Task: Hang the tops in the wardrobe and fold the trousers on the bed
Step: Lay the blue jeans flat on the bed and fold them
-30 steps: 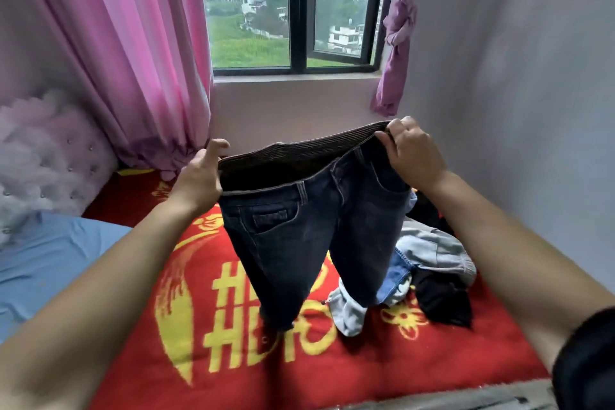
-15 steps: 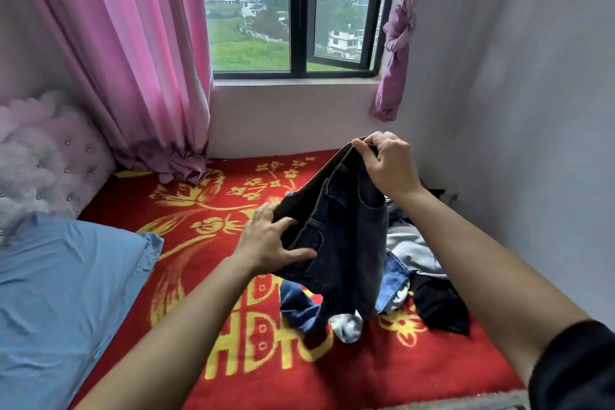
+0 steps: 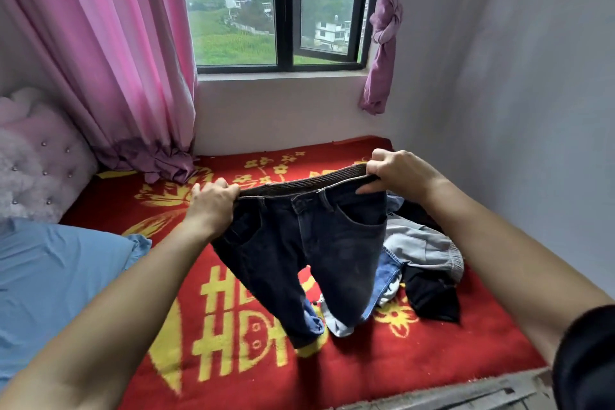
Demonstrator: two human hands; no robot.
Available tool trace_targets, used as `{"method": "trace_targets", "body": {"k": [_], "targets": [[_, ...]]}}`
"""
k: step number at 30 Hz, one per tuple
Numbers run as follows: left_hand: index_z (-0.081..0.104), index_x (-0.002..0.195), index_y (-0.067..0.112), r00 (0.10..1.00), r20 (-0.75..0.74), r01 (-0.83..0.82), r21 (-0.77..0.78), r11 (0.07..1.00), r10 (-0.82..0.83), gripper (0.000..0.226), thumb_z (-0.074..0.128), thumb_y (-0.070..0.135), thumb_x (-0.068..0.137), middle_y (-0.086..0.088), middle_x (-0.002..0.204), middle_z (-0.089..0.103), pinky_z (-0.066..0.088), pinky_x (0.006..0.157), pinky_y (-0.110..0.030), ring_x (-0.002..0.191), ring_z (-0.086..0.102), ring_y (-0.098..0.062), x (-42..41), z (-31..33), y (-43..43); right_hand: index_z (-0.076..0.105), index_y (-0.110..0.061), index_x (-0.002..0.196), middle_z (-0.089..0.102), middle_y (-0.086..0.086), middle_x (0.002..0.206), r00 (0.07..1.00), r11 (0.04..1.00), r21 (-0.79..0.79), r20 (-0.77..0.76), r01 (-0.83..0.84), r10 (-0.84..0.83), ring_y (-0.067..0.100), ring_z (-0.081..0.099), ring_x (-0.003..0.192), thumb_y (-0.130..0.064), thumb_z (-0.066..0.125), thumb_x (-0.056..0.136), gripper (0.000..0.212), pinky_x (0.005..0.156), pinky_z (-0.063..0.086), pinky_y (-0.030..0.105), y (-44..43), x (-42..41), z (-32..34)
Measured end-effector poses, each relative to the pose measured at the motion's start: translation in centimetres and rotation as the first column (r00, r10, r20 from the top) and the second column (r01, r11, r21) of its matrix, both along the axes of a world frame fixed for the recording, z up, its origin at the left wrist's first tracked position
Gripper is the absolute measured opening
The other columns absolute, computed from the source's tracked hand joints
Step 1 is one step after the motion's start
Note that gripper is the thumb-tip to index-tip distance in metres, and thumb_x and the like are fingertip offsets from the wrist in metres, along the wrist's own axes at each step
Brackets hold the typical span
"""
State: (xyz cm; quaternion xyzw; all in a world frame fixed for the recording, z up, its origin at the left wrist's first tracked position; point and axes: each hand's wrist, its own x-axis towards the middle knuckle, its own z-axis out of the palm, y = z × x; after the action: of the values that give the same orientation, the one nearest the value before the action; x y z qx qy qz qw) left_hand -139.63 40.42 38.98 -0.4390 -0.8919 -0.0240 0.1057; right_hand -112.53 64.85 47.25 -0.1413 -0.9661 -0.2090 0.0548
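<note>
Left hand (image 3: 213,201) has shifted up to the waistband of dark blue denim trousers (image 3: 316,243); its fingers (image 3: 229,191) and the right hand (image 3: 399,173) clench that band, trousers hanging spread above the red patterned bed (image 3: 233,359).

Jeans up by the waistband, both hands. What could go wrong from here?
The jeans hang with their legs close to the clothes pile; laid straight down, they may land on it and fold lumpy.
The legs dangle splayed and uneven, so a fold could come out crooked.
Left grip and right grip hold only the waistband's ends; a slip would drop one side.
</note>
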Motion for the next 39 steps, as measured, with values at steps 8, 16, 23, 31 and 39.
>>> {"method": "trace_targets", "body": {"k": [8,16,23,31,39], "targets": [[0.048,0.106,0.008,0.997,-0.083,0.029,0.231,0.973,-0.010,0.023,0.054,-0.001,0.086,-0.015,0.096,0.054,0.051,0.063,-0.049,0.078,0.064,-0.043,-1.9,6.0,-2.2,0.064,-0.004,0.100,0.063,0.012,0.106,0.958,0.969,-0.220,-0.282,-0.116,0.051,0.037,0.066,0.086,-0.038,0.073,0.088,0.036,0.078,0.055,0.043,-1.3,-2.4,1.8],[0.062,0.114,0.004,0.935,-0.280,-0.035,0.535,0.844,0.216,0.030,0.047,0.026,0.100,-0.023,0.103,0.055,0.040,0.082,-0.052,0.093,0.055,-0.041,-3.1,10.3,-5.2,0.036,-0.024,0.124,0.064,-0.002,0.085,0.625,0.921,-0.315,-0.773,-0.228,-0.109,0.028,0.064,0.068,-0.018,0.070,0.088,0.050,0.059,0.043,0.033,-3.4,-5.1,5.2],[0.055,0.119,0.014,0.918,-0.162,-0.103,0.783,0.613,0.361,0.034,0.039,0.026,0.091,-0.015,0.122,0.055,0.026,0.103,-0.046,0.117,0.047,-0.035,-1.3,14.1,-6.8,0.055,-0.008,0.133,0.063,0.009,0.122,0.270,0.940,-0.152,-0.960,-0.306,-0.067,0.020,0.061,0.108,-0.016,0.059,0.091,0.043,0.087,0.053,0.031,-7.1,-5.3,7.9],[0.059,0.119,0.019,0.916,-0.174,-0.075,0.810,0.582,0.360,0.040,0.039,0.025,0.085,-0.009,0.123,0.057,0.028,0.100,-0.042,0.118,0.047,-0.030,2.2,19.1,-8.9,0.060,0.001,0.114,0.062,0.016,0.110,0.219,0.941,-0.118,-0.974,-0.318,-0.048,0.023,0.058,0.098,-0.012,0.055,0.091,0.026,0.081,0.044,0.020,-8.1,-2.2,13.2],[0.060,0.115,0.013,0.864,-0.228,-0.057,0.841,0.538,0.449,0.037,0.039,0.018,0.084,-0.011,0.121,0.059,0.025,0.104,-0.043,0.117,0.048,-0.032,10.5,25.4,-11.4,0.060,-0.006,0.117,0.062,0.009,0.114,0.243,0.946,-0.091,-0.970,-0.312,-0.013,0.023,0.059,0.100,-0.020,0.053,0.096,0.026,0.086,0.051,0.037,-10.8,5.1,18.6]]}}
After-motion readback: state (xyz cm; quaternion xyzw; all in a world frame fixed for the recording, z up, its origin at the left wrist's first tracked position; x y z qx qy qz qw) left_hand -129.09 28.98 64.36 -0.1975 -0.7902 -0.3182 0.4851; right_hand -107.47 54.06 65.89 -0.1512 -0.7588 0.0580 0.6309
